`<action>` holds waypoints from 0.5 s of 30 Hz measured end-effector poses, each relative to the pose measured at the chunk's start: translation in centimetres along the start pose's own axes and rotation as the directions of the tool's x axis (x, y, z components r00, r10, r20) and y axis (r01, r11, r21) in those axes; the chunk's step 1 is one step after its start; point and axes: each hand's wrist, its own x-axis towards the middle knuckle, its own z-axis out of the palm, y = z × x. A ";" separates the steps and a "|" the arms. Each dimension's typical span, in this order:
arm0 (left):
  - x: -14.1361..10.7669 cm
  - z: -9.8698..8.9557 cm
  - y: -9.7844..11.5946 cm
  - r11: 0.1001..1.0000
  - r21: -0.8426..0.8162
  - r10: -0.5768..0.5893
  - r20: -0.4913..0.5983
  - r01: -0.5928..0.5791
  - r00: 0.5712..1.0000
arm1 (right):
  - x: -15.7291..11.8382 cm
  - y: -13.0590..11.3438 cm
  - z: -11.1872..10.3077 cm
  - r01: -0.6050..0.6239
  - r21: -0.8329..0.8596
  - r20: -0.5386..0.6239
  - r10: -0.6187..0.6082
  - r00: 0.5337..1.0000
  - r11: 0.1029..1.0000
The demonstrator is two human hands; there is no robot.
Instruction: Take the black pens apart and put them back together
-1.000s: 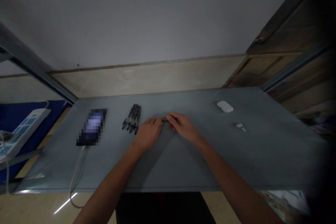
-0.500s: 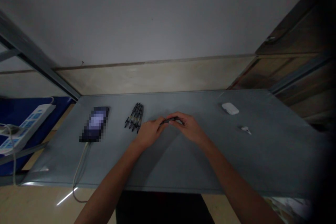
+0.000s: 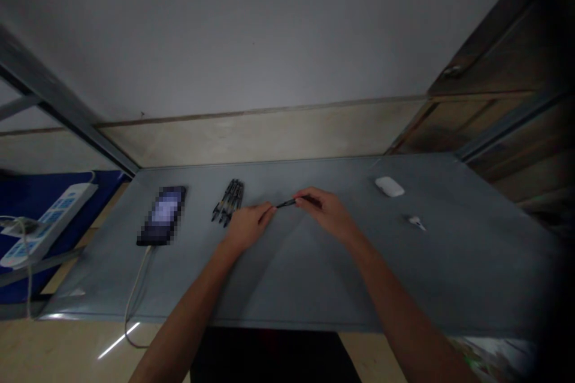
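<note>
A slim black pen is held level above the grey tabletop, between my two hands. My left hand pinches its left end with thumb and fingers. At the other end, my right hand is closed around the pen, hiding that part of it. Whether the pen is in one piece or parted inside my fingers, I cannot tell. Several black pens lie side by side in a bunch just left of my left hand.
On the left of the grey table lies a phone with a cable running over the front edge. A white earbud case and an earbud lie on the right. Beyond the left edge sits a power strip.
My hands have drawn apart a little, mainly the left hand moving left, so more of the pen shows between them. The view has shifted slightly.
</note>
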 end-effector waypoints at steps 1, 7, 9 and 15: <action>0.0 -0.1 -0.1 1.000 0.002 -0.009 -0.010 0.009 1.000 | 0.1 0.1 -0.2 -0.008 0.005 -0.028 0.008 1.000 1.000; 0.1 -0.3 -0.4 0.997 -0.017 -0.082 -0.049 0.081 0.995 | 0.4 1.2 -1.0 -0.058 0.060 -0.298 0.074 0.952 0.996; 0.1 -0.3 -0.5 0.995 -0.039 -0.091 -0.068 0.088 0.994 | 0.5 1.8 -1.1 -0.059 0.073 -0.380 0.083 0.921 0.996; 0.1 -0.4 -0.7 0.991 -0.065 -0.124 -0.106 0.117 0.987 | 0.6 3.2 -0.7 -0.044 -0.210 -0.341 -0.031 0.940 0.977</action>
